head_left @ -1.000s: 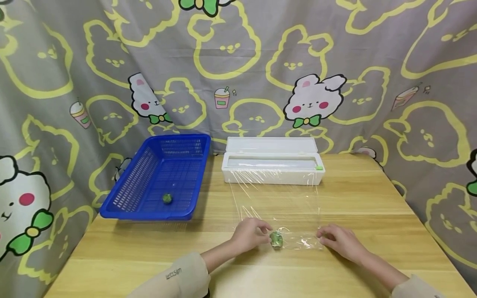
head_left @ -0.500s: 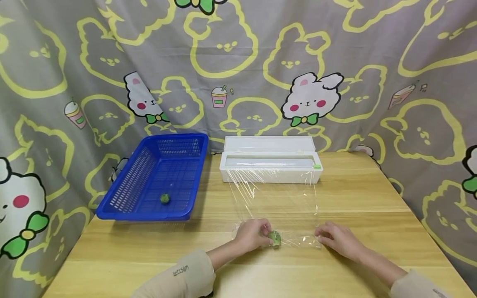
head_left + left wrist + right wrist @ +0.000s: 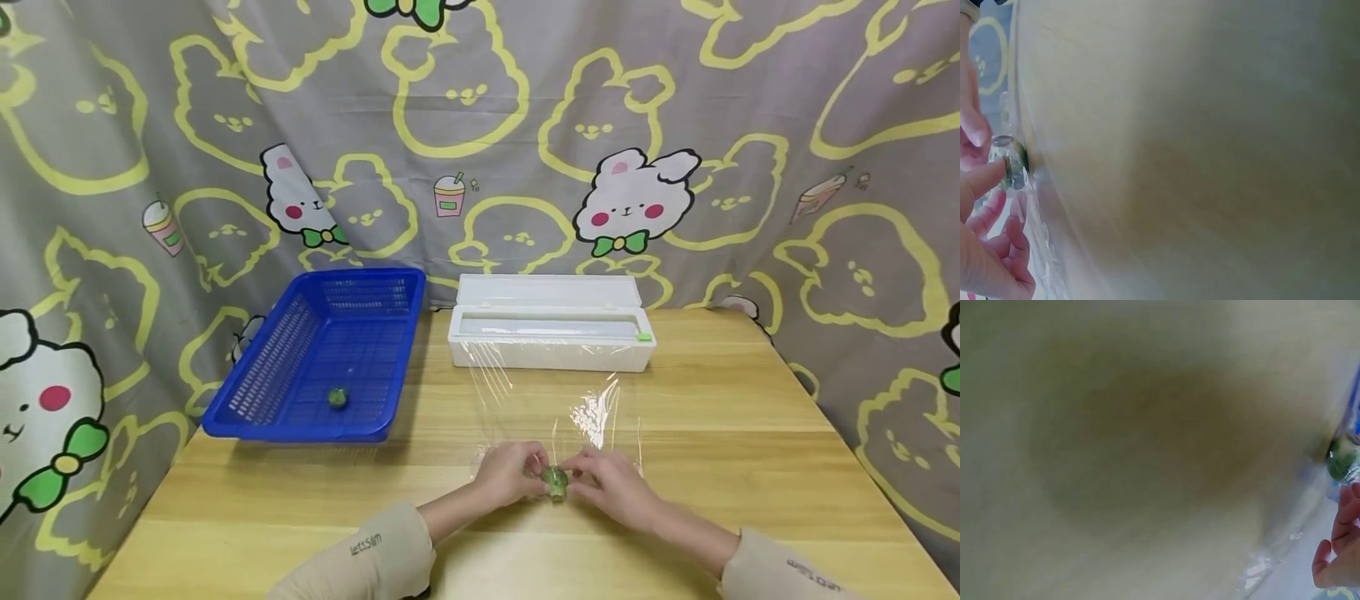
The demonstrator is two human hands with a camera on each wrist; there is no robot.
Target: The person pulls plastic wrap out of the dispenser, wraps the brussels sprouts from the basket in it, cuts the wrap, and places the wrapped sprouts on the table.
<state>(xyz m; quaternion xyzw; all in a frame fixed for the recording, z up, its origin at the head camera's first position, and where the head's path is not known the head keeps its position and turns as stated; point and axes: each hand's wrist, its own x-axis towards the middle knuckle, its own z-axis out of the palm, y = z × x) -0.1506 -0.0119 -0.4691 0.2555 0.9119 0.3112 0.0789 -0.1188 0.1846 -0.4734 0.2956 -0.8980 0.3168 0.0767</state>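
A small broccoli floret lies at the near end of a sheet of cling film, with clear film over it. My left hand holds the floret from its left side, thumb and index finger at it. From the other side my right hand pinches film gathered against the floret. In the left wrist view, the floret shows its cut stem end between the fingers of both hands. The right wrist view catches part of the floret above curled fingers at the right edge.
The film runs back to a white cling film dispenser with its lid raised. A blue plastic basket at the left holds another green floret. A patterned grey curtain hangs behind the wooden table.
My right hand has moved left from the film's right corner to the floret, bringing the film's near edge across. My left hand stays by the floret.
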